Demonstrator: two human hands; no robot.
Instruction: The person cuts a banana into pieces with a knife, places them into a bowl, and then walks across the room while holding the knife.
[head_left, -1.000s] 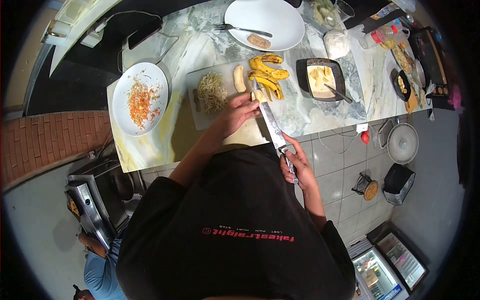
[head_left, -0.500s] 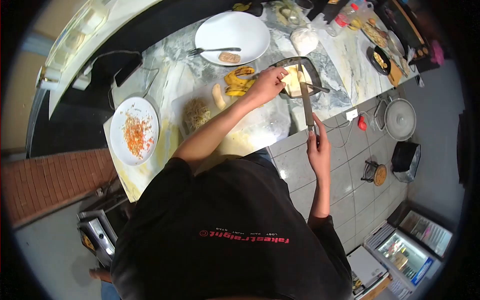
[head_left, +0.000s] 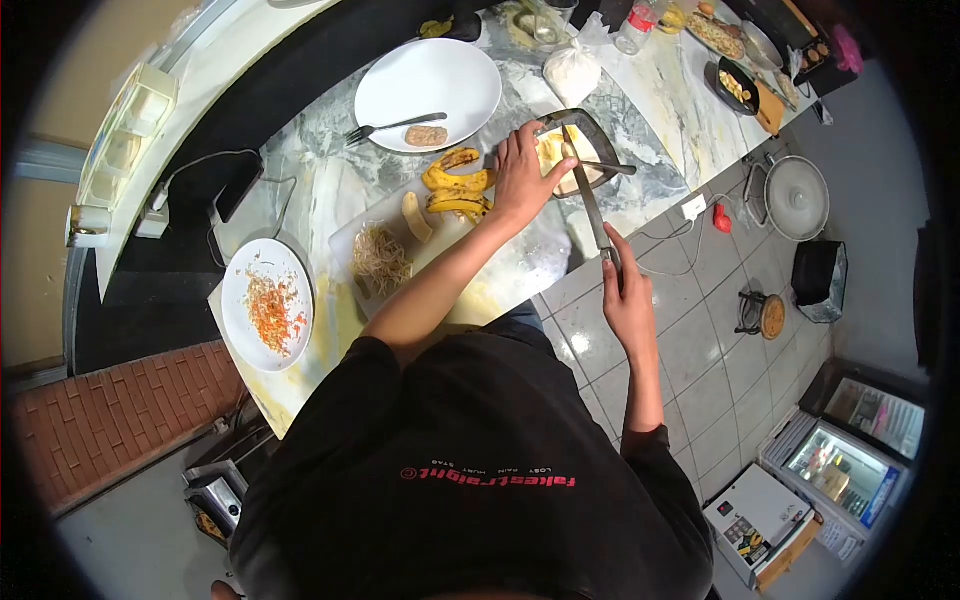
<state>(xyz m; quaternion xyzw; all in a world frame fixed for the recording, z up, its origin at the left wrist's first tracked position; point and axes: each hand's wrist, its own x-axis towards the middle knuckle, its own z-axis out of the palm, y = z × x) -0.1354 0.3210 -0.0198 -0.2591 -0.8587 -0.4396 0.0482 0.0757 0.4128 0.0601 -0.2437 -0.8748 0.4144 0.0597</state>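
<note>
My right hand [head_left: 628,285] is closed round the handle of a long knife [head_left: 588,200]. Its blade reaches over a dark square dish [head_left: 606,122] and crosses the soft pale yellow food [head_left: 556,148] inside. At the dish's left side is my left hand [head_left: 525,180], fingers extended and thumb apart, the thumb tip close to the blade. A dark utensil handle [head_left: 615,168] sticks out over the dish's right rim. Left of my left hand lie yellow banana peels [head_left: 460,180] and a peeled banana [head_left: 416,217]. Thin pale strands [head_left: 380,258] lie on a white cutting board [head_left: 345,245].
A large white plate [head_left: 430,85] holds a fork [head_left: 395,127] and a brown oval piece [head_left: 427,136]. Another plate [head_left: 237,330] carries orange shreds. Behind the dish stand a white bag [head_left: 573,75] and a bottle [head_left: 634,30]. The counter's front edge runs below my forearms.
My left hand has gone from pinching near the pale food to stretched fingers at the dish's left side. The knife still crosses the dish. The whole view has shifted slightly.
</note>
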